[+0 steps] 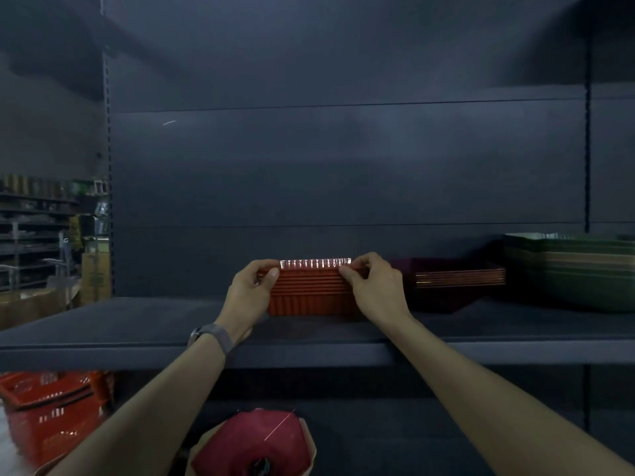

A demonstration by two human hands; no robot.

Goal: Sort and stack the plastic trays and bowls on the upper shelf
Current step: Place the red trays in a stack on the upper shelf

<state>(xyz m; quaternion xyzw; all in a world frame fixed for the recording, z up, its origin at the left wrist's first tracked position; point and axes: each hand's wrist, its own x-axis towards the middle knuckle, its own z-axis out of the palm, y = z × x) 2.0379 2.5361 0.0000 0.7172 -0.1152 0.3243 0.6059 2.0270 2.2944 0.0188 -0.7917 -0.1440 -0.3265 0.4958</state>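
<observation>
Below and to the left of the orange tray stack, under the upper shelf, stood a red shopping basket; whether it held more trays or bowls could not be made out.

The left hand, a watch on its wrist, gripped the stack's left end, thumb on the ribbed front just under the rim and fingers curled behind. The stack itself sat on the shelf board about midway along, nested tight, with a shiny band along its top edge. At its right end the right hand pinched the rim, fingers curled over the top. Both hands held the stack closed between them, so the step in hand looked like squaring it up or setting it into place.

Just right of the stack, close beside the right hand, lay a lower dark maroon stack, and beyond that a taller green stack at the frame's edge. Three colour-sorted piles in a row suggested the sorting was well advanced.

Directly below the orange stack, near the bottom of the view, a red eight-sided piece sat off the shelf, likely something left to place.
</observation>
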